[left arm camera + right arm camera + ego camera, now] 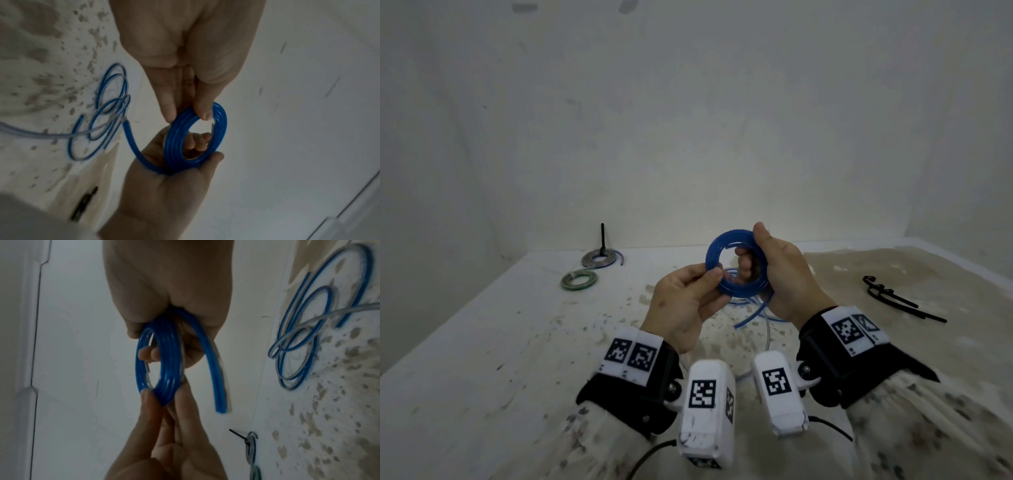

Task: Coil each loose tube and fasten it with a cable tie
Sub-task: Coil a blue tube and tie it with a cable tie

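Now | glossy blue tube coil [736,265], round, several turns | left hand [685,305] pinches rim | right hand [784,277] grips opposite side, fingers through centre

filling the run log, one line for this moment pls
step: coiling | blue tube coil: held up | left hand: pinching | right hand: gripping | cable ties: untouched

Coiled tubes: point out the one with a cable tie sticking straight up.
The grey coil at the far left of the table, with a black tie tail upright. The green coil nearer shows none; the blue coil in both hands is untied.
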